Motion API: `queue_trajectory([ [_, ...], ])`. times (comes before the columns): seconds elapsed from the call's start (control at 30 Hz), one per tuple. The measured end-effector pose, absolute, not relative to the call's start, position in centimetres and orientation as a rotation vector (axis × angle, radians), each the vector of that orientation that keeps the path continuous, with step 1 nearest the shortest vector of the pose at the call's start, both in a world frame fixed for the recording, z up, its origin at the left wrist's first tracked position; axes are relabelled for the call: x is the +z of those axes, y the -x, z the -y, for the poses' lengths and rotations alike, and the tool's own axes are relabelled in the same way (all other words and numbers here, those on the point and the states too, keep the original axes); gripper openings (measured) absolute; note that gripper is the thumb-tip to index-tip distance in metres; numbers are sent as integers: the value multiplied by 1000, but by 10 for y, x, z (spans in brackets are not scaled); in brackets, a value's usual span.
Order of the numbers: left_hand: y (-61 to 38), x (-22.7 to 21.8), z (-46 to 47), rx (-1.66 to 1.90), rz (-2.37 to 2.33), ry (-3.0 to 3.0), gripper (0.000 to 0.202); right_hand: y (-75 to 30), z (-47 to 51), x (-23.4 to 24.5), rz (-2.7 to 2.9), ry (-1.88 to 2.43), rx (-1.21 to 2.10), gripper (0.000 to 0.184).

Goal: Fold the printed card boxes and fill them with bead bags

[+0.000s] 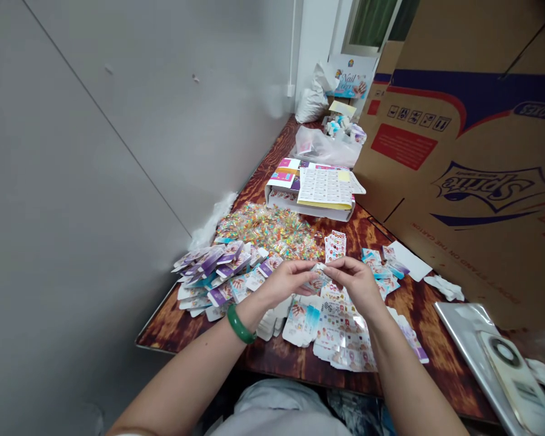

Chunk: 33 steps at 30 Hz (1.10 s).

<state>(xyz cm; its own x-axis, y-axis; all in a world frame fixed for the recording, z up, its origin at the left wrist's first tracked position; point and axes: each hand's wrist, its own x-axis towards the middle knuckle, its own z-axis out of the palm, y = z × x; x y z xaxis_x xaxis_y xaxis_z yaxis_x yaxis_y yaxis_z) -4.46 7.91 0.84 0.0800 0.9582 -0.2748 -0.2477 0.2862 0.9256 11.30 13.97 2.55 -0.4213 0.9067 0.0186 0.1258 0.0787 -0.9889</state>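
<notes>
Both hands meet over the near part of the table around a small printed box in white and light blue. My left hand grips its left side, with a green bangle on that wrist. The fingers of my right hand pinch its upper right edge. Under the hands lie printed sticker sheets in a fanned stack. Just left of them is a stack of flat white-and-blue boxes. A pile of purple-and-white boxes lies further left. Behind the hands spreads a heap of small clear packets with colourful contents.
A grey wall borders the table on the left; a large cardboard carton stands on the right. Toward the back are a white box with label sheets and plastic bags. A phone lies at the right front.
</notes>
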Motion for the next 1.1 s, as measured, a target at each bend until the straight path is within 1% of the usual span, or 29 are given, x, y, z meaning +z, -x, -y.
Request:
queue_trajectory([
  [0.2, 45, 6, -79, 1139, -1099, -769, 31, -114, -134, 20, 1959, 776, 989, 13],
  [0.27, 44, 3, -78, 1165, -1057, -727, 30, -114, -130, 17, 2005, 738, 952, 16],
  [0.33, 43, 3, -77, 1161, -1037, -694, 32, -114, -128, 12, 1981, 773, 1014, 20],
  [0.43, 43, 10, -76, 1104, -1070, -690, 40, -127, -139, 6, 1869, 928, 1203, 23],
  [0.5, 47, 16, -76, 1061, -1095, -721, 46, -147, -156, 3, 1742, 1089, 1217, 28],
  [0.6, 59, 20, -78, 1049, -1147, -776, 46, -187, -186, 0, 1555, 1387, 950, 41],
  [0.67, 66, 17, -79, 1085, -1200, -784, 42, -204, -198, -4, 1641, 1646, 585, 46],
  [0.7, 69, 14, -80, 1109, -1227, -780, 40, -207, -200, -7, 1710, 1740, 471, 47],
  [0.73, 71, 11, -81, 1133, -1247, -776, 38, -205, -199, -11, 1791, 1817, 429, 47],
  [0.83, 70, 4, -83, 1179, -1253, -784, 34, -177, -184, -28, 2047, 1971, 615, 47],
  [0.9, 67, 3, -84, 1180, -1238, -797, 33, -153, -174, -40, 2177, 2090, 622, 60],
  [1.0, 65, 2, -84, 1160, -1242, -798, 34, -133, -170, -55, 2175, 2110, 647, 75],
  [1.1, 68, 2, -81, 1152, -1250, -793, 35, -135, -178, -64, 2083, 2048, 759, 72],
])
